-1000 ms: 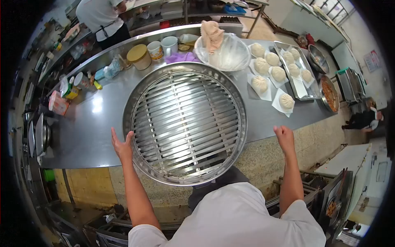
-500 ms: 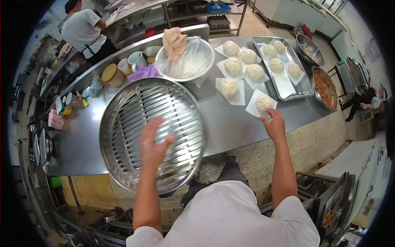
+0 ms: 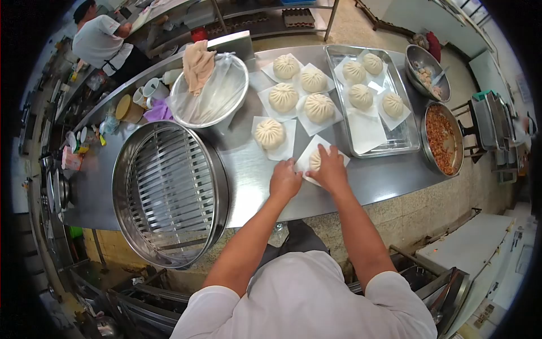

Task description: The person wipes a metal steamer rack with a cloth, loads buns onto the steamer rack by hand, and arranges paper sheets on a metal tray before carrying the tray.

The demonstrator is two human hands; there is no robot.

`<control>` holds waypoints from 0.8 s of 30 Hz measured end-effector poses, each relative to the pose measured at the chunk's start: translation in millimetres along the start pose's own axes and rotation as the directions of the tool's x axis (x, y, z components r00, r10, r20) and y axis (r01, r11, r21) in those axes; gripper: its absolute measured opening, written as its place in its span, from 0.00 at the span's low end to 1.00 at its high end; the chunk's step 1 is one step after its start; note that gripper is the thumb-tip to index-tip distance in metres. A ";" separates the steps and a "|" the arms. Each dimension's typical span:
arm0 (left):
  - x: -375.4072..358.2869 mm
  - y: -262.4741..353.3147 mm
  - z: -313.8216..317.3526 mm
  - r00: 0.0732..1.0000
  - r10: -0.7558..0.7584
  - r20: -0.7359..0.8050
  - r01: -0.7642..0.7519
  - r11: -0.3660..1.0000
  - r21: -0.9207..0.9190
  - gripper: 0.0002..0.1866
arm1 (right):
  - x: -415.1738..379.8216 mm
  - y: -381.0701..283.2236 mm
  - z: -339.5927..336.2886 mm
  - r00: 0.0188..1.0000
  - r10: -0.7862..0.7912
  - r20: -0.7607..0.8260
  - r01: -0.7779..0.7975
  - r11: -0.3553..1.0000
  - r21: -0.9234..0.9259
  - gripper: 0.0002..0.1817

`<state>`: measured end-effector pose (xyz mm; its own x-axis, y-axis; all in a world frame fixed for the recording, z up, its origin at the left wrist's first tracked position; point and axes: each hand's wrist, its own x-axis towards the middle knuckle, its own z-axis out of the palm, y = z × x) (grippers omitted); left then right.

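A pleated bun [image 3: 315, 160] sits on a white paper square [image 3: 311, 146] near the front of the steel table, partly hidden under my fingers. My right hand [image 3: 332, 169] is closed over the bun's right side, thumb and fingers curved around it. At the paper's left corner, my left hand [image 3: 286, 178] has its fingers bent together on the edge. Just behind, another bun [image 3: 270, 134] rests on its own paper, with several more buns [image 3: 284, 98] farther back. To the left lies a round slatted steel steamer tray [image 3: 220, 181], bare inside.
A metal tray [image 3: 402, 141] holds several buns on paper. Right of it stand a bowl of reddish filling [image 3: 440, 138] and a steel bowl [image 3: 415, 59]. A plastic-lined basin [image 3: 226, 107] with a cloth [image 3: 197, 66] is at the back. Another person [image 3: 104, 42] works at far left.
My left hand has moved right, from above the steamer tray to the paper under the front bun. My right hand has gone from the paper's edge onto that bun. The view has shifted right.
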<state>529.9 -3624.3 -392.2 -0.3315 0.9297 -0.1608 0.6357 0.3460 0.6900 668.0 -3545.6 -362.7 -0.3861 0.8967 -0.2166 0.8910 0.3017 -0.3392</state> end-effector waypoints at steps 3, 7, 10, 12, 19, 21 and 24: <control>-0.3 3.5 8.4 0.996 0.076 -0.051 -0.068 0.987 0.143 0.21 | -3.4 1.5 3.0 1.000 0.008 0.014 -0.008 1.000 0.027 0.55; -21.6 12.3 6.9 0.996 0.084 -0.010 -0.083 0.995 0.045 0.15 | 1.9 11.5 -8.3 0.985 -0.134 0.110 0.135 0.991 -0.001 0.56; -43.4 20.4 15.6 0.791 -0.105 0.603 0.446 0.774 -0.449 0.11 | 10.4 32.5 -15.5 0.964 -0.230 0.137 0.218 0.971 0.097 0.56; -51.8 27.0 30.1 0.777 -0.167 0.607 0.587 0.540 -0.603 0.12 | 7.1 46.7 -22.4 0.961 -0.278 0.012 0.269 0.941 0.206 0.49; -44.3 26.1 62.2 0.900 -0.279 0.336 0.436 0.601 -0.670 0.17 | -53.7 92.8 -7.2 0.989 0.138 -0.055 -0.089 0.845 0.527 0.19; -44.3 32.7 63.1 0.901 -0.271 0.340 0.433 0.620 -0.654 0.19 | -64.8 93.9 12.2 0.983 0.160 -0.086 -0.073 0.781 0.621 0.15; -50.5 42.0 61.4 0.995 -0.045 0.094 0.078 0.917 -0.392 0.15 | -67.3 95.2 30.1 0.985 0.161 -0.069 -0.075 0.743 0.665 0.16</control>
<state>616.2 -3649.0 -398.5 -0.2923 0.9210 -0.2575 0.2837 0.3406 0.8964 771.6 -3587.0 -408.0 -0.2201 0.9536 -0.2053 0.5323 -0.0589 -0.8445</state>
